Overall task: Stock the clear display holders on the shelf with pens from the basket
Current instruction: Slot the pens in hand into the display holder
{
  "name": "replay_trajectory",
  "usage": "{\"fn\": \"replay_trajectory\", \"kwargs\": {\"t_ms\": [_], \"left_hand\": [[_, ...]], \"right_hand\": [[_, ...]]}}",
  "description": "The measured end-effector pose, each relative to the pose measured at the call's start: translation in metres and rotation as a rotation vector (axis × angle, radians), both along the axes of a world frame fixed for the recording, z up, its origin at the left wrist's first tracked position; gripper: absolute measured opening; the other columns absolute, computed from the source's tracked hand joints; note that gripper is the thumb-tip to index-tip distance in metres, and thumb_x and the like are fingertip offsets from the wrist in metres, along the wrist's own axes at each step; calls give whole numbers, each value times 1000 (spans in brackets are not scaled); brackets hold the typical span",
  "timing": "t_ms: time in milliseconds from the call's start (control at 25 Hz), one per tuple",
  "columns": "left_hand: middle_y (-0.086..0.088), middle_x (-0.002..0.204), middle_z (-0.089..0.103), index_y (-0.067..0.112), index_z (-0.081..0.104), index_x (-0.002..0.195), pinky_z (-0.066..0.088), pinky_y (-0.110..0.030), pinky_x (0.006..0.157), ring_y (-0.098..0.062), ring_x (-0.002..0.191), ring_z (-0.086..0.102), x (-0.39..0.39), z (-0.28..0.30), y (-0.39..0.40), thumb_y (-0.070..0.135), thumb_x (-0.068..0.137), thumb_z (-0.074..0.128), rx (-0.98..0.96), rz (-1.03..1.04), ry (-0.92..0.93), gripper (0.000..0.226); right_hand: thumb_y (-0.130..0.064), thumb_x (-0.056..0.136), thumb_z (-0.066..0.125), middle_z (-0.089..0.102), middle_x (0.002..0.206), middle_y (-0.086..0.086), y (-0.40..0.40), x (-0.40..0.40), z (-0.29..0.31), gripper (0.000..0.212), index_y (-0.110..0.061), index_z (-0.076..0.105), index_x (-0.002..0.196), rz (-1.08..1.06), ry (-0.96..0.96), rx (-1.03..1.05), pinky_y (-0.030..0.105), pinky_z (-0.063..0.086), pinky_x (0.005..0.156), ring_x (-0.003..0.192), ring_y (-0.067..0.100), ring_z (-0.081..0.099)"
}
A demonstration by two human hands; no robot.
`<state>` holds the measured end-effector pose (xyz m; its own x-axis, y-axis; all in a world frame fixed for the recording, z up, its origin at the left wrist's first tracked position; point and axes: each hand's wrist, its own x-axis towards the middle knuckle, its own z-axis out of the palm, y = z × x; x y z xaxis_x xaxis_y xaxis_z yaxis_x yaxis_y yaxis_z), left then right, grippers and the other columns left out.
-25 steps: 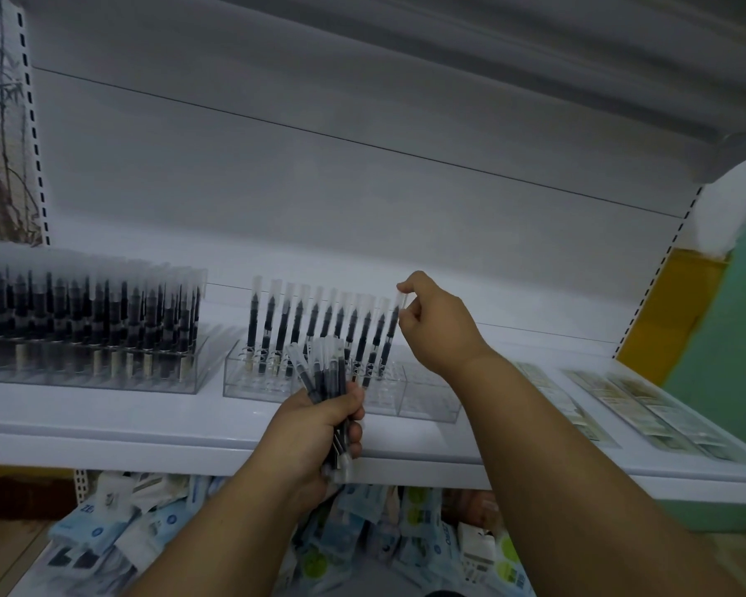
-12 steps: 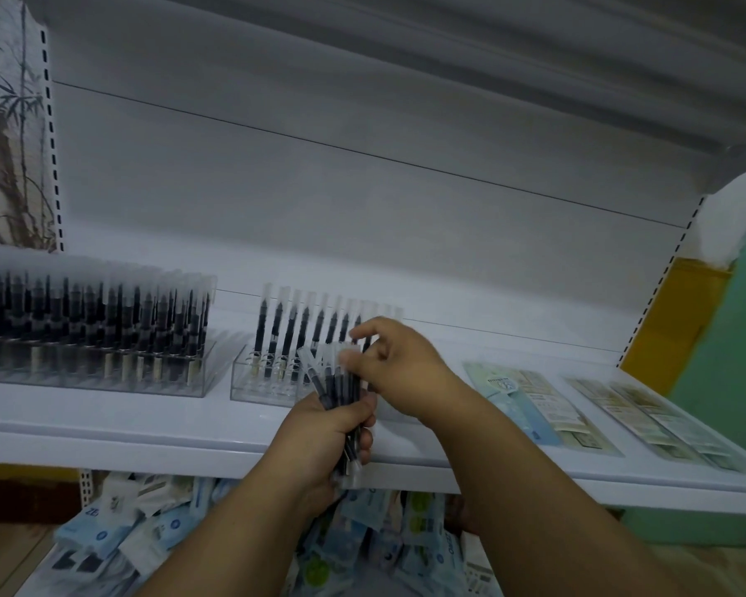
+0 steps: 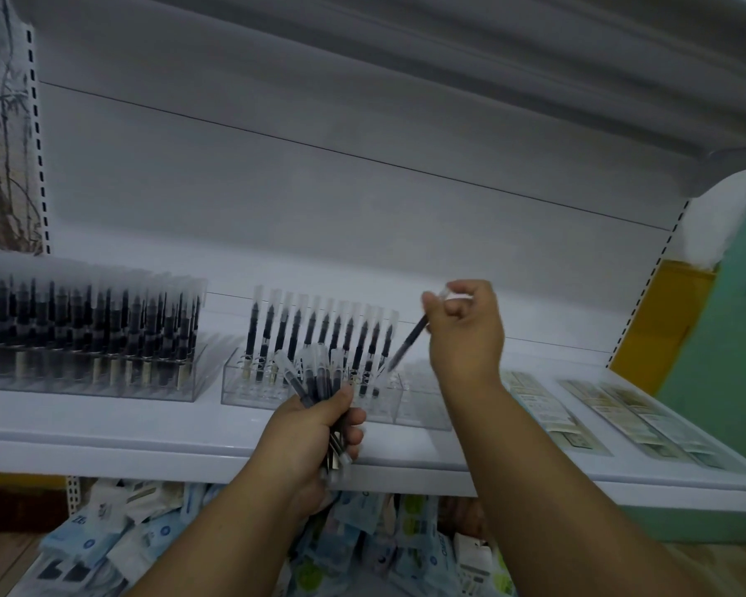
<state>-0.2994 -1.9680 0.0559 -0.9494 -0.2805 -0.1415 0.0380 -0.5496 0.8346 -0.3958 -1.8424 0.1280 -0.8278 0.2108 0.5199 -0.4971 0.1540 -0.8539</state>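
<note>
My left hand [image 3: 319, 420] grips a bundle of several black pens with clear caps [image 3: 315, 377], held in front of the white shelf's [image 3: 104, 441] front edge. My right hand [image 3: 466, 333] pinches a single black pen [image 3: 408, 344], tilted with its tip pointing down-left over the right end of a clear display holder [image 3: 423, 407]. That holder carries one row of upright pens [image 3: 319, 333] across its back; its right part shows empty holes. A second clear holder [image 3: 104, 372] to the left is packed with pens.
Flat packaged items [image 3: 548, 411] lie on the shelf to the right of the holders. Below the shelf sits a pile of blue-and-white packets [image 3: 117, 536]. The shelf above overhangs the work area. A green and yellow wall [image 3: 724, 329] borders the right side.
My right hand drew one pen from the bundle in my left hand and carried it up and right to the holder's right end. The left hand stayed put.
</note>
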Motion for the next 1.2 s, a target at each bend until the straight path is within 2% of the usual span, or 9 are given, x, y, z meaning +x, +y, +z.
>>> {"fn": "replay_trajectory", "kwargs": {"t_ms": [120, 480, 640, 760, 840, 920, 1000, 1080, 1200], "left_hand": [[-10, 64, 64, 3, 62, 96, 45, -25, 45, -16, 47, 52, -2, 0, 0, 16, 91, 66, 15, 8, -7, 15], [-10, 64, 63, 2, 63, 96, 45, -26, 46, -16, 48, 52, -1, 0, -1, 17, 91, 66, 18, 8, 6, 16], [-12, 73, 70, -1, 63, 100, 46, -25, 44, -15, 48, 52, -1, -1, -1, 17, 91, 65, 15, 17, 11, 20], [-13, 88, 75, -5, 64, 105, 46, -25, 44, -14, 49, 52, -6, -2, 3, 17, 92, 64, -24, 57, 52, 25], [-12, 76, 73, -5, 64, 104, 45, -25, 43, -15, 49, 50, -8, -3, 6, 14, 92, 64, -77, 97, 86, 22], [-12, 68, 68, -3, 63, 102, 43, -26, 42, -15, 47, 48, -11, -4, 8, 10, 92, 64, -103, 139, 105, 16], [-11, 66, 66, -1, 62, 99, 41, -26, 42, -15, 46, 47, -13, -3, 7, 9, 91, 65, -108, 158, 114, 12], [-11, 65, 66, -1, 62, 99, 41, -25, 42, -14, 45, 46, -14, -1, 6, 9, 92, 64, -95, 149, 128, 12], [-12, 67, 65, -2, 60, 101, 41, -25, 41, -14, 44, 46, -12, 4, 6, 12, 93, 64, -54, 106, 159, 17]], "right_hand": [[-21, 92, 66, 55, 73, -8, 11, -12, 4, 18, -24, 52, 103, -95, 153, 64, 4, 41, 57, 61, -4, 53], [-18, 96, 61, 55, 80, -3, -5, -28, -11, 18, -16, 50, 110, -41, 250, 362, 25, 47, 68, 73, 14, 55], [-20, 94, 64, 61, 78, -1, -2, -25, -5, 17, -23, 51, 103, -11, 181, 141, 14, 47, 64, 70, 1, 60], [-23, 92, 68, 68, 79, 10, -8, -11, -10, 18, -23, 53, 101, 93, 26, 12, 25, 51, 63, 65, 9, 66], [-27, 93, 65, 69, 78, 9, -11, -2, -20, 18, -26, 51, 104, 136, -35, 37, 25, 49, 60, 62, 6, 66], [-33, 98, 56, 70, 85, 1, -8, 3, -30, 16, -29, 53, 113, 82, 19, 207, 26, 50, 65, 72, 8, 67], [-31, 102, 45, 66, 98, -1, -1, 2, -41, 26, -24, 58, 124, -73, 269, 610, 31, 50, 68, 84, 17, 64], [-20, 94, 53, 60, 98, 4, 4, -5, -52, 31, -16, 65, 122, -173, 548, 907, 29, 45, 57, 79, 23, 60], [-11, 85, 67, 58, 98, 6, 7, -12, -50, 32, -10, 68, 117, -181, 671, 1037, 27, 40, 52, 76, 24, 57]]}}
